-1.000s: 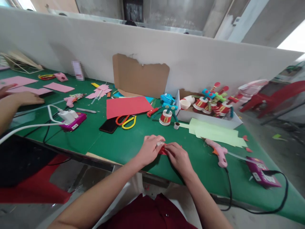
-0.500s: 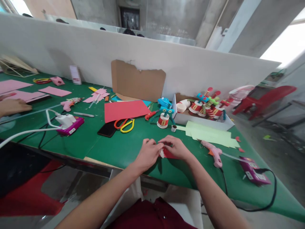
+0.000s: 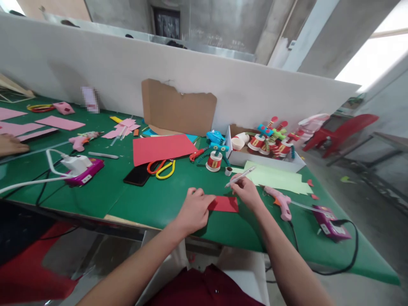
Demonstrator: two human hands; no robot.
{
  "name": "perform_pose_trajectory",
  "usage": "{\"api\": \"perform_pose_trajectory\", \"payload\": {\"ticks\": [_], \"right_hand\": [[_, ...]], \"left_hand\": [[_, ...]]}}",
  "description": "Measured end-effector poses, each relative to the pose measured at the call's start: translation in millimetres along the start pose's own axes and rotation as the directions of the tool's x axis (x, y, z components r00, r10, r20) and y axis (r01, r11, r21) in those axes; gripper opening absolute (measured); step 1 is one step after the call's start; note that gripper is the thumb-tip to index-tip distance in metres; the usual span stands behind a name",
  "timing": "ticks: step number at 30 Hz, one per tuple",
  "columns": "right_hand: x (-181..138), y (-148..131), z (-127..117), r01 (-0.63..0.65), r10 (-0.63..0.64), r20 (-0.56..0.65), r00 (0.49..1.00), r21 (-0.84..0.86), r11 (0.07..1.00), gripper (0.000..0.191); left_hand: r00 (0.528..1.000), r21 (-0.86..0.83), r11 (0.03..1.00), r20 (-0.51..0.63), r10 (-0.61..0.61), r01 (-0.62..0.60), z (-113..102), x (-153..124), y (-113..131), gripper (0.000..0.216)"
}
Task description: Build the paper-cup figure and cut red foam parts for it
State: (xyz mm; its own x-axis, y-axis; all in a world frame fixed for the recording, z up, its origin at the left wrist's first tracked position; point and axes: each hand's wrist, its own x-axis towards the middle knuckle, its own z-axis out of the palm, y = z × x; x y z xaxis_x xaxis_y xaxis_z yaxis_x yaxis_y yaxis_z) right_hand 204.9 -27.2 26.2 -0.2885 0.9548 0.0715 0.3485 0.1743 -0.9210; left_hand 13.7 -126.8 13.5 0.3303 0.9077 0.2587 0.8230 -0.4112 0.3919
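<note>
A small rectangle of red paper [image 3: 225, 204] lies on the green table near its front edge. My left hand [image 3: 195, 211] has its thumb and curled fingers on the paper's left end, holding it. My right hand [image 3: 246, 191] grips a white pen [image 3: 244, 175] just above the paper's right end, with the tip pointing left. A small grey-white cup-like piece [image 3: 228, 171] stands just behind that hand. Farther back is a paper-cup figure [image 3: 214, 161] with a blue head and coiled teal arms.
A pink glue gun [image 3: 280, 202] lies to my right, wired near a purple power strip [image 3: 331, 223]. Behind are green paper [image 3: 277, 178] and a box [image 3: 270, 161] of cup figures. Scissors [image 3: 165, 170], a phone [image 3: 136, 175] and red sheet [image 3: 162, 148] lie left. Another person's hand [image 3: 12, 145] is far left.
My hands have moved apart. The right one has let go of the red paper and now holds the pen up and to the right. The red paper is now uncovered.
</note>
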Motion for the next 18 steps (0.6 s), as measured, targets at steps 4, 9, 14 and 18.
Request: {"api": "perform_pose_trajectory", "payload": {"ticks": [4, 9, 14, 18], "right_hand": [[2, -10, 4, -0.131, 0.109, 0.099, 0.989, 0.246, 0.960, 0.016], [14, -17, 19, -0.256, 0.163, 0.305, 0.939, 0.297, 0.920, 0.018], [30, -16, 35, -0.215, 0.152, 0.419, 0.895, 0.107, 0.971, 0.032], [38, -12, 38, -0.085, 0.099, 0.383, 0.918, -0.054, 0.995, 0.038]], "left_hand": [[0.996, 0.140, 0.987, 0.039, 0.075, -0.080, 2, -5, 11, 0.032], [0.995, 0.239, 0.967, 0.076, 0.070, -0.086, 10, -5, 20, 0.029], [0.996, 0.239, 0.968, 0.054, 0.067, -0.078, 13, -6, 18, 0.029], [0.996, 0.233, 0.969, 0.060, 0.064, -0.076, 14, -8, 16, 0.030]]}}
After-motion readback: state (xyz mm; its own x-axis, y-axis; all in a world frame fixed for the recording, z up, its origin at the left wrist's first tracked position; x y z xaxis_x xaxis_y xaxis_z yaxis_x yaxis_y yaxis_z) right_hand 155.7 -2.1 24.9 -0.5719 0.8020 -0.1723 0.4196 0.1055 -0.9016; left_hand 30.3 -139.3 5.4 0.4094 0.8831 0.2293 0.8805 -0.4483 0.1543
